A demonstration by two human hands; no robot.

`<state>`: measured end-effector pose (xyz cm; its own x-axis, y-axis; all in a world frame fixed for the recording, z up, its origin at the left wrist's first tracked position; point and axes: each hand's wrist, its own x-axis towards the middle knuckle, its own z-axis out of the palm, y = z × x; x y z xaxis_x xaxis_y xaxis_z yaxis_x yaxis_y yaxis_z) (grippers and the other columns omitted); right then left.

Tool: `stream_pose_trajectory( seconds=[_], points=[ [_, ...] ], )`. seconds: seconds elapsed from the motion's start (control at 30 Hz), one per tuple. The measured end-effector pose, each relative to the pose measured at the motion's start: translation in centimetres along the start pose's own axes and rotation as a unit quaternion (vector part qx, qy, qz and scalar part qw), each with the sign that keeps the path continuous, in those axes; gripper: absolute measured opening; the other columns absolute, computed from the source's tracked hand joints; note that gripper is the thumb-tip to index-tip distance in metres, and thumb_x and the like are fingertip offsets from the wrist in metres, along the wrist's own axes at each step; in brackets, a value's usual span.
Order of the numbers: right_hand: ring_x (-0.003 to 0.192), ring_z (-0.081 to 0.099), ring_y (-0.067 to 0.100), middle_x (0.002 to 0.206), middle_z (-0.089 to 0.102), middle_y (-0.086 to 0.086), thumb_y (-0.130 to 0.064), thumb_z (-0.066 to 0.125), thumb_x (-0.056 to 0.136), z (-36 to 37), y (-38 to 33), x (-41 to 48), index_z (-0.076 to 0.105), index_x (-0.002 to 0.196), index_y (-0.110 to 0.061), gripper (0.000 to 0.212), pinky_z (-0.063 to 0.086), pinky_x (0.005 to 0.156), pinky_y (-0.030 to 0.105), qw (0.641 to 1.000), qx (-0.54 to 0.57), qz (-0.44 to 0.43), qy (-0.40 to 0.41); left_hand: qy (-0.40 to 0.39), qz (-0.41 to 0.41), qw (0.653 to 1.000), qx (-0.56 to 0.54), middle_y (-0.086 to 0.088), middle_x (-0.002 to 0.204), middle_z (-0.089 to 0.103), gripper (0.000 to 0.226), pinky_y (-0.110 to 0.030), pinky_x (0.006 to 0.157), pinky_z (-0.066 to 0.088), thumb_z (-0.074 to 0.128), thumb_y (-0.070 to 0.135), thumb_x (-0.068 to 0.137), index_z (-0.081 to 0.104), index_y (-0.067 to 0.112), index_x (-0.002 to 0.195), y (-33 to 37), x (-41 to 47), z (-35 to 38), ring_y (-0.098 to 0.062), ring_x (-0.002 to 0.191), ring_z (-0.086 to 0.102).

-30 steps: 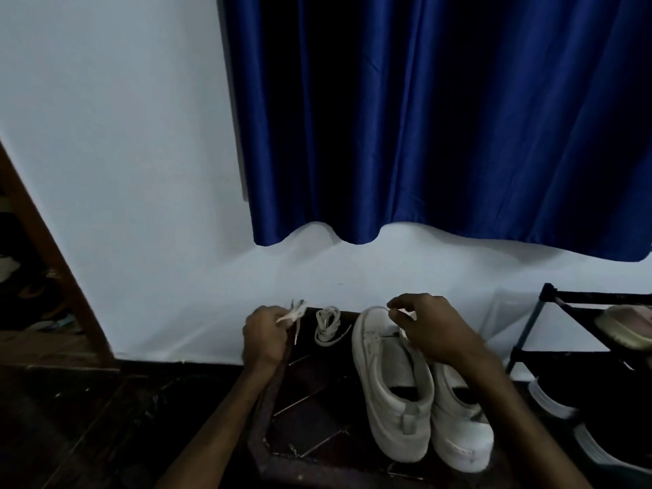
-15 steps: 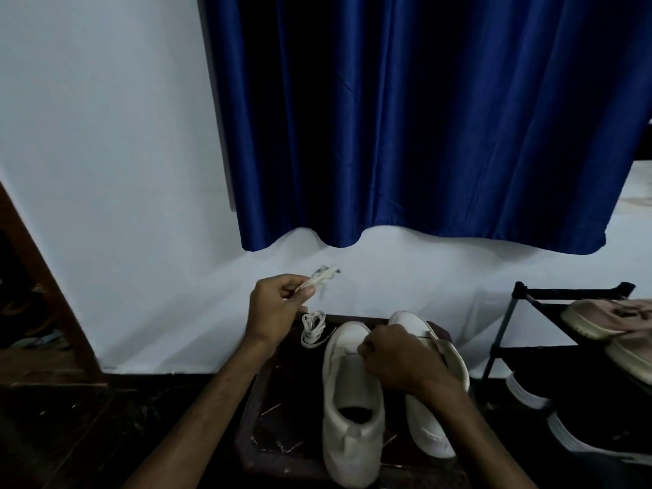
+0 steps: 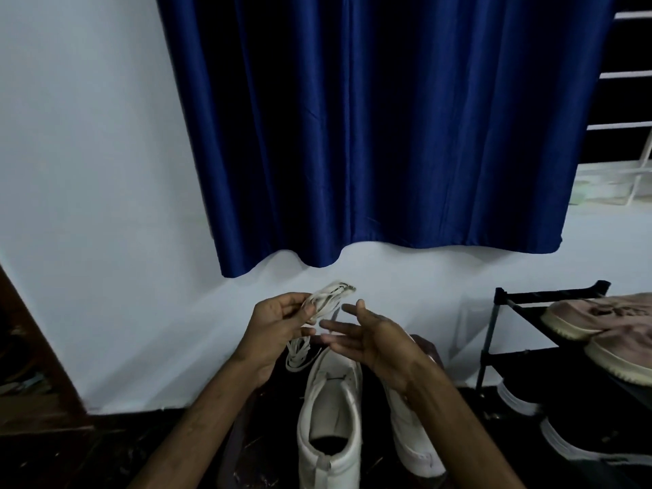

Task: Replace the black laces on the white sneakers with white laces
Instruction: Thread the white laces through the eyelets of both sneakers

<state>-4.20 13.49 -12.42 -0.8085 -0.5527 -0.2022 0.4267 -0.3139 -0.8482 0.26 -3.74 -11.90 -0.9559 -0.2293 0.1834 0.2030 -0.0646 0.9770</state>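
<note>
Two white sneakers stand side by side on a dark low stool, heels toward me: the left sneaker (image 3: 330,428) and the right sneaker (image 3: 411,435), partly hidden by my right forearm. No lace shows in their eyelets. My left hand (image 3: 275,330) is raised above the stool and pinches a folded white lace bundle (image 3: 330,298). My right hand (image 3: 367,335) hovers just right of it with fingers spread and straight, holding nothing. A second coiled white lace (image 3: 298,354) lies on the stool beyond the left sneaker's toe.
A blue curtain (image 3: 370,135) hangs on the white wall ahead. A black shoe rack (image 3: 494,351) at the right holds pinkish shoes (image 3: 592,315) on top and dark shoes below. The dark stool's rim (image 3: 229,450) lies lower centre. A wooden door frame stands at the left.
My right hand has left the sneaker's toe, risen and opened beside the lace bundle. My left hand has lifted the bundle higher. The view has tilted up and shifted right.
</note>
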Motion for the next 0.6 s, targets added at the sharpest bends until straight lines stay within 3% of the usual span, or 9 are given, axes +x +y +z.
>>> stream_pose_trajectory(
  seconds=[0.1,0.2,0.33,0.43,0.53,0.6],
  points=[
    [0.099,0.069,0.030,0.109,0.071,0.016,-0.031,0.042,0.102,-0.1,-0.5,0.7,0.062,0.112,-0.002,0.036,0.060,0.079,0.033,0.996,0.084,-0.001,-0.013,-0.021,0.002,1.000,0.022,-0.015,0.101,0.073,0.018,-0.030,0.073,0.057,0.060,0.005,0.093,0.067,0.001,0.109,-0.1,0.3,0.1,-0.019,0.083,0.066],
    [0.088,0.069,0.025,0.092,0.075,0.010,-0.019,0.047,0.101,-0.7,-1.1,1.3,0.066,0.098,-0.001,0.027,0.061,0.069,0.029,0.992,0.111,-0.048,0.042,-0.010,0.005,0.997,0.070,-0.008,0.095,0.075,0.017,-0.035,0.073,0.057,0.057,0.003,0.095,0.068,0.007,0.107,-0.3,0.9,-0.1,-0.017,0.082,0.067],
    [0.096,0.071,0.027,0.104,0.072,0.017,-0.005,0.048,0.098,-2.5,-3.0,1.6,0.066,0.103,0.001,0.019,0.057,0.084,0.033,0.970,0.096,-0.167,0.149,0.078,0.087,0.957,0.264,0.005,0.084,0.075,0.020,-0.026,0.068,0.057,0.057,0.005,0.095,0.073,0.018,0.098,-1.0,2.0,-1.5,-0.006,0.076,0.069],
    [0.094,0.071,0.023,0.104,0.072,0.015,0.004,0.050,0.095,-4.0,-5.6,1.1,0.062,0.113,0.001,0.022,0.058,0.082,0.030,0.946,0.140,-0.227,0.185,0.124,0.074,0.967,0.211,0.002,0.083,0.074,0.018,-0.025,0.060,0.057,0.058,0.004,0.095,0.070,0.017,0.095,-1.1,2.0,-2.6,-0.008,0.072,0.069],
    [0.074,0.069,0.013,0.093,0.070,0.008,0.001,0.045,0.097,-5.7,-7.9,0.7,0.053,0.125,-0.006,0.029,0.056,0.066,0.023,0.933,0.169,-0.249,0.199,0.148,0.040,0.976,0.154,-0.006,0.086,0.075,0.014,-0.029,0.061,0.055,0.057,0.006,0.096,0.071,0.008,0.095,-1.3,1.7,-4.3,-0.021,0.074,0.070],
    [0.060,0.056,0.011,0.080,0.062,0.005,0.000,0.041,0.096,-7.1,-9.2,0.6,0.047,0.129,-0.006,0.035,0.047,0.058,0.020,0.921,0.203,-0.259,0.206,0.156,0.014,0.979,0.132,-0.011,0.087,0.076,0.015,-0.032,0.061,0.053,0.054,0.006,0.098,0.069,0.004,0.096,-1.5,1.5,-5.5,-0.028,0.069,0.069]
  ],
)
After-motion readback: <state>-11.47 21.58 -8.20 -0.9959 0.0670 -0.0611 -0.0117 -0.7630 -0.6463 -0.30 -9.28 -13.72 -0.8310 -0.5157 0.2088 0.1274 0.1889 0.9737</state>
